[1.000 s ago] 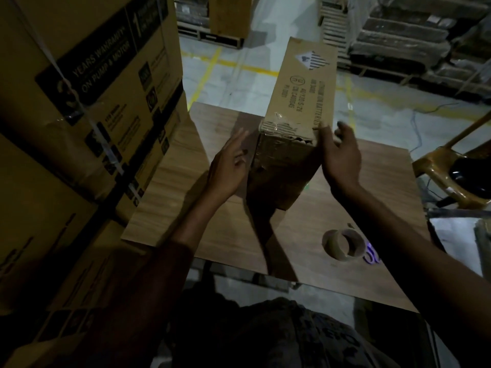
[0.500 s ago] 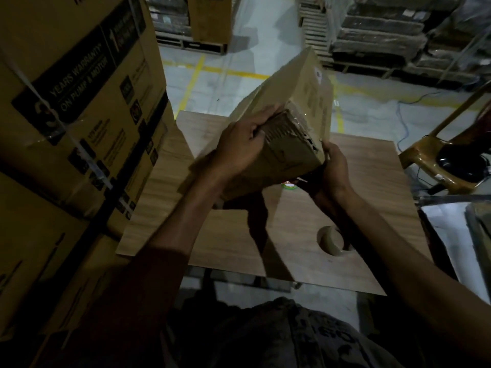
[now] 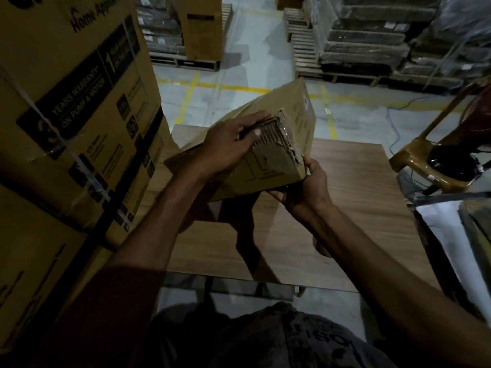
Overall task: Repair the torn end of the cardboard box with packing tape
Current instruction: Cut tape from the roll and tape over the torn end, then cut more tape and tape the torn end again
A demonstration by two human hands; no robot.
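Note:
A long brown cardboard box (image 3: 292, 112) is held tilted above the wooden table (image 3: 358, 197), its near end facing me. That end (image 3: 273, 150) shows torn corrugated board and wrinkled clear tape along its right edge. My left hand (image 3: 231, 144) grips the end's upper left corner, thumb lying on the torn board. My right hand (image 3: 305, 189) cups the lower right corner from beneath. The roll of packing tape (image 3: 320, 248) lies on the table, almost wholly hidden behind my right forearm.
Tall stacked printed cartons (image 3: 71, 123) stand close on the left, touching the table. A yellow plastic chair (image 3: 430, 166) is at the right. Pallets with wrapped goods (image 3: 372, 41) line the far side, beyond a grey floor with yellow lines (image 3: 188, 94).
The box stood upright on the table a second ago with my hands at its sides. Both hands lifted and tipped it, turning the torn end toward me; since then it barely moved.

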